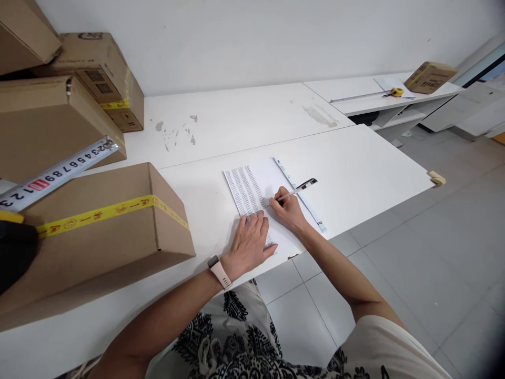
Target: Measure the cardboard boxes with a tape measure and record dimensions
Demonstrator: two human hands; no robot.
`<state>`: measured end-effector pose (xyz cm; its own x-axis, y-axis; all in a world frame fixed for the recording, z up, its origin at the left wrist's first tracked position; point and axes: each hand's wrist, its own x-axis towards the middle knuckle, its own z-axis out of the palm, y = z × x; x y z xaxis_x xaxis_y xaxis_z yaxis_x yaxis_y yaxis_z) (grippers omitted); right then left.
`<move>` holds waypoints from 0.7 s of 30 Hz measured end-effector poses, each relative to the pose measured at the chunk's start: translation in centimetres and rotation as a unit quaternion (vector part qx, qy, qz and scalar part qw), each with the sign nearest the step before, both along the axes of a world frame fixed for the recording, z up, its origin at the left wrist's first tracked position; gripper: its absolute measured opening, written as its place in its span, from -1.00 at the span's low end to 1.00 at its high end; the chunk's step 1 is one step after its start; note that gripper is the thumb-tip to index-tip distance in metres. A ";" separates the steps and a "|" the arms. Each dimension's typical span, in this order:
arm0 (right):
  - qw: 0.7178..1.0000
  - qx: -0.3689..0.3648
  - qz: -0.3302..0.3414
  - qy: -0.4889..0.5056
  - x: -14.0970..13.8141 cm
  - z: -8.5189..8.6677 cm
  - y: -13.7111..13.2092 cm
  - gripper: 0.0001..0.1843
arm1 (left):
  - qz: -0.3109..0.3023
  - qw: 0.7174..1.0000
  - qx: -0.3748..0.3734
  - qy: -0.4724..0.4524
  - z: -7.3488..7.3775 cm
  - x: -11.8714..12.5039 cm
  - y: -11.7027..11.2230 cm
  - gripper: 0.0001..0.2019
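Observation:
A sheet of paper (283, 229) printed with columns of small characters lies on the white table (363, 173). My left hand (252, 239) rests flat on its lower left part, fingers stretched out, with a watch (220, 271) on the wrist. In my right hand (286, 209) a pen (302, 188) with a black cap end is gripped, its tip hidden by the fingers near the printed columns. Under the sheet's right side shows a strip of light blue paper (317, 216).
Cardboard boxes (114, 216) are stacked at left, one sealed with yellow tape. A tape measure blade (59, 171) extends across them. Far right, a yellow tape measure (396, 92) and a small carton (430, 77) sit on another white surface. A corner guard (437, 178) covers the table corner.

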<state>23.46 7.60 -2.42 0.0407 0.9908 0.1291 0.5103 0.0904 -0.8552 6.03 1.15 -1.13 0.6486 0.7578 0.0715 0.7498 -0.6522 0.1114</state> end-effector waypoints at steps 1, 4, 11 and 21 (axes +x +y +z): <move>1.000 0.000 -0.001 -0.001 0.0 0.0 0.0 -0.80 | -0.001 1.000 0.000 0.002 0.0 0.0 0.0 -0.35; 1.000 0.001 0.000 0.001 -0.1 0.1 0.0 -0.80 | -0.003 1.000 0.000 0.003 0.1 0.0 -0.1 -0.34; 0.999 0.037 -0.019 0.016 0.2 -0.4 0.1 -0.77 | -0.002 1.000 -0.006 -0.008 0.0 -0.1 0.1 -0.34; 0.968 0.160 0.055 -0.186 0.3 -2.5 1.2 -0.50 | 0.024 0.976 0.067 -0.207 5.8 -4.0 -5.7 -0.56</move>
<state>23.73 8.83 -4.94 -0.1707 0.8931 0.4163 0.7503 0.3916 -0.5326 2.06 -4.52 4.70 0.5072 0.7521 0.4208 0.6879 -0.6474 0.3280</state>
